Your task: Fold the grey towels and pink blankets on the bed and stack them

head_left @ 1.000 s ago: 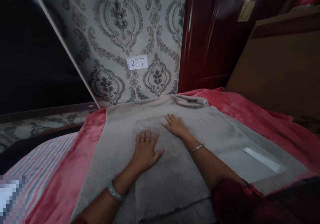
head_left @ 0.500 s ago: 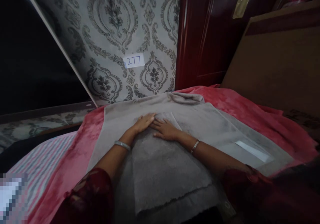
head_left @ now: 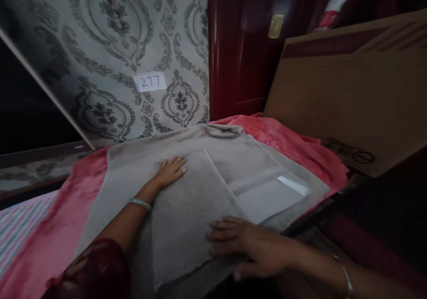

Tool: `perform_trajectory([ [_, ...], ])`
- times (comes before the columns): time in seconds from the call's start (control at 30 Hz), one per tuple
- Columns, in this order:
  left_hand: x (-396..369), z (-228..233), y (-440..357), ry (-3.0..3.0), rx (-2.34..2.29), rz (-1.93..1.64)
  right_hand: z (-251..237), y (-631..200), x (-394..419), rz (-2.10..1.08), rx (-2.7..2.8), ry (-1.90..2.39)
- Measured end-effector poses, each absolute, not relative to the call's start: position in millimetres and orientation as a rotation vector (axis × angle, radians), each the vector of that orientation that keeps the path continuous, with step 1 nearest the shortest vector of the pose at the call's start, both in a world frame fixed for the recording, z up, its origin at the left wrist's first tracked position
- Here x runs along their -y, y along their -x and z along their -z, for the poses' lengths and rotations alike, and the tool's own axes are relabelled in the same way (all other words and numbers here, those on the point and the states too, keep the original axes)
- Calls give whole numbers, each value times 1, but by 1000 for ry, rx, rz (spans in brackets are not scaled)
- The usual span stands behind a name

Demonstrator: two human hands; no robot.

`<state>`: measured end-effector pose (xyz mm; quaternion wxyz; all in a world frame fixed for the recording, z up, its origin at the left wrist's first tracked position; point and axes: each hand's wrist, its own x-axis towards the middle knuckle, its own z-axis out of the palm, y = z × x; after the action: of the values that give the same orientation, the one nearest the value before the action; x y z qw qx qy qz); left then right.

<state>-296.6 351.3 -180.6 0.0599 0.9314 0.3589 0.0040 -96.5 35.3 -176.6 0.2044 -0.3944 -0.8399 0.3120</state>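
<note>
Towel (head_left: 190, 201) folded on blanket (head_left: 287, 141); left hand (head_left: 170, 171) flat, pinning it; right hand (head_left: 243, 245) spread, gripping near edge.

We see a grey fleecy garment (head_left: 187, 192) spread flat on the pink blanket (head_left: 66, 228), its collar (head_left: 223, 131) rolled at the far end. We make out a folded panel lying smooth across its middle, with a pale strip (head_left: 293, 185) on the right sleeve edge.

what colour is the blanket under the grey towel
Pinkish red blanket, plain; it shows best in the head view, beneath the towel.
</note>
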Motion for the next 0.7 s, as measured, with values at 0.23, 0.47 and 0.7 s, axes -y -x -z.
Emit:
perform_trajectory([
  [0.23,-336,162,298,-2871,-1276,-113,191,-18,-69,-261,1589,1812],
  [0.47,-289,146,223,-2918,-1131,132,184,-112,-82,-61,1099,2527],
  [0.7,-256,191,179,-3057,-1131,-168,192,-129,-91,-127,1214,2637],
])
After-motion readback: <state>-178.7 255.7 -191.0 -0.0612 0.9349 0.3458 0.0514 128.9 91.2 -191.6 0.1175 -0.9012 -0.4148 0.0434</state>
